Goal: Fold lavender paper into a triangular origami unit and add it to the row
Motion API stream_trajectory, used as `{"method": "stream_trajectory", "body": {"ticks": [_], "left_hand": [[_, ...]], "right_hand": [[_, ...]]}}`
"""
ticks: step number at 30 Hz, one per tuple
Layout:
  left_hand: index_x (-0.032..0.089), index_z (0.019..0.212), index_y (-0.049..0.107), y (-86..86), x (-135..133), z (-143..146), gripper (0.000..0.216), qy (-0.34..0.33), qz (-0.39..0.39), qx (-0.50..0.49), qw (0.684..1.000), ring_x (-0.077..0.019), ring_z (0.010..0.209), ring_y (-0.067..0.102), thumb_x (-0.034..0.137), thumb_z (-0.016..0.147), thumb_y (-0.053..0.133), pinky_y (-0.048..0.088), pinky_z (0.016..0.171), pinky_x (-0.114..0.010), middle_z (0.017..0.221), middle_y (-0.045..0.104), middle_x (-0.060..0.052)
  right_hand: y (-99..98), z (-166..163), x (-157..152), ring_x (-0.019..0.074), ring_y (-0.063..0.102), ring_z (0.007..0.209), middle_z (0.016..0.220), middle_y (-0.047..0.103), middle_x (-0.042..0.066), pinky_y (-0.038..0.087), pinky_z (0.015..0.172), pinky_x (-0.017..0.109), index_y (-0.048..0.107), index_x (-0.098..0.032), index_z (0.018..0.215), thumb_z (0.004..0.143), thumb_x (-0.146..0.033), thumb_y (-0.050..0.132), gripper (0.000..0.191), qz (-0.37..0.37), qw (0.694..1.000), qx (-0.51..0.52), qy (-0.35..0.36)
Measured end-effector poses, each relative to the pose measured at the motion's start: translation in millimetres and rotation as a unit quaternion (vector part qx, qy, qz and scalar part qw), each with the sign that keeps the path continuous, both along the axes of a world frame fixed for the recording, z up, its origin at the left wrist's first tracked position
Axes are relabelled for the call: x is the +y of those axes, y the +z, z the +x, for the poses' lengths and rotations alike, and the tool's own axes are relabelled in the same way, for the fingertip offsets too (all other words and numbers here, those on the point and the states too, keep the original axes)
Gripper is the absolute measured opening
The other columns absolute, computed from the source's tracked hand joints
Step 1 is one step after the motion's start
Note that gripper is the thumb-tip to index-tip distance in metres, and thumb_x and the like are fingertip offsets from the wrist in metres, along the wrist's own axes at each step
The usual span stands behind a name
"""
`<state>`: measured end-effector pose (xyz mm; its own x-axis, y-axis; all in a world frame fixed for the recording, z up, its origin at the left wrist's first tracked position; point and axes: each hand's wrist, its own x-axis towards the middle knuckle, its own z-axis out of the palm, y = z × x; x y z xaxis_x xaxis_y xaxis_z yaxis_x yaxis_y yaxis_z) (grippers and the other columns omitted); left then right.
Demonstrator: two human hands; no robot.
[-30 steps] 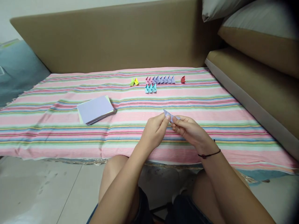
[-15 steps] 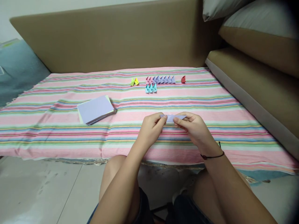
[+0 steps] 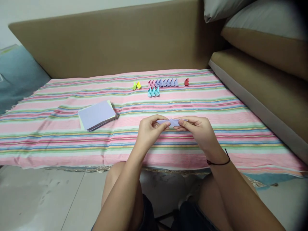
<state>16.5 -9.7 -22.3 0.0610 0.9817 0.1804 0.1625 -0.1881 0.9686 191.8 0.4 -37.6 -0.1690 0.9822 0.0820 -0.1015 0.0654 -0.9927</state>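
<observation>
Folded lavender paper [image 3: 175,123] was held over striped cloth [image 3: 55,131], near side.
Left hand [image 3: 148,131] and right hand [image 3: 202,131] fingers [image 3: 188,126] pinched it at either side; paper stack [image 3: 97,114] lay left, teal origami pieces [image 3: 153,93] and red origami piece [image 3: 186,82] far.

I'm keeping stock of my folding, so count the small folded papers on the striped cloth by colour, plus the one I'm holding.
Lime-green piece: 1
Yellow piece: 1
Pink pieces: 2
Purple pieces: 6
Turquoise pieces: 3
Red piece: 1
Purple paper in your left hand and right hand: 1
Total: 15
</observation>
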Motion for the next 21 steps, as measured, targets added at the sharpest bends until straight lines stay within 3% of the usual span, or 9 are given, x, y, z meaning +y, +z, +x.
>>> {"method": "stream_trajectory", "body": {"ticks": [3, 8, 10, 13, 17, 21], "left_hand": [[0.016, 0.086, 0.071, 1.2, -1, -1, 0.026, -0.002, 0.016, 0.024, 1.000, -0.0201, 0.076, 0.067, 0.033, 0.067, 0.074, 0.051, 0.062, -0.026, 0.087, 0.072, -0.007], [0.018, 0.075, 0.071, 0.7, -2, 0, 0.015, 0.037, 0.058, 0.071, 0.995, -0.0194, 0.076, 0.066, 0.032, 0.068, 0.073, 0.049, 0.065, -0.027, 0.079, 0.072, -0.005], [0.019, 0.086, 0.070, 0.6, -2, 2, 0.024, 0.049, 0.045, 0.031, 0.997, -0.0177, 0.073, 0.065, 0.030, 0.066, 0.075, 0.049, 0.063, -0.025, 0.079, 0.070, -0.003], [0.021, 0.108, 0.060, 0.0, -1, 6, 0.048, 0.050, -0.025, -0.107, 0.993, -0.0154, 0.070, 0.066, 0.030, 0.064, 0.077, 0.052, 0.062, -0.025, 0.083, 0.068, -0.001], [0.016, 0.099, 0.061, -1.2, -1, 10, 0.037, 0.049, -0.098, -0.227, 0.968, -0.0134, 0.074, 0.067, 0.032, 0.068, 0.074, 0.054, 0.071, -0.025, 0.078, 0.067, -0.001], [0.015, 0.096, 0.066, 0.4, -2, 11, 0.033, 0.047, -0.078, -0.212, 0.973, -0.0125, 0.075, 0.065, 0.032, 0.068, 0.074, 0.054, 0.071, -0.024, 0.081, 0.069, -0.002]], "right_hand": [[-0.4, 0, 0, 0.0198, 0.070, 0.070, 0.077, 0.074, 0.003, 0.059, 0.076, 0.037, 0.075, -0.020, 0.085, 0.071, -0.040, 0.073, 0.024, -0.001, 1.000, -0.005, 0.015], [0.8, 0, 0, 0.0203, 0.070, 0.068, 0.070, 0.072, 0.005, 0.060, 0.072, 0.036, 0.075, -0.018, 0.089, 0.075, -0.046, 0.068, 0.033, -0.019, 0.999, -0.007, 0.045], [2.1, -1, -1, 0.0208, 0.071, 0.068, 0.068, 0.072, 0.005, 0.060, 0.071, 0.036, 0.075, -0.017, 0.089, 0.076, -0.046, 0.068, 0.032, -0.006, 1.000, -0.008, 0.018], [4.8, -3, -4, 0.0203, 0.071, 0.075, 0.078, 0.073, 0.005, 0.059, 0.078, 0.037, 0.073, -0.019, 0.093, 0.080, -0.042, 0.065, 0.028, 0.028, 0.999, 0.003, -0.035], [6.5, -9, -8, 0.0195, 0.067, 0.096, 0.107, 0.070, 0.004, 0.054, 0.089, 0.034, 0.070, -0.022, 0.101, 0.079, -0.031, 0.067, 0.024, 0.055, 0.998, 0.008, -0.032], [4.9, -13, -9, 0.0204, 0.065, 0.100, 0.107, 0.070, 0.004, 0.053, 0.088, 0.033, 0.068, -0.021, 0.101, 0.078, -0.029, 0.067, 0.025, 0.034, 0.999, -0.004, -0.009]]}}
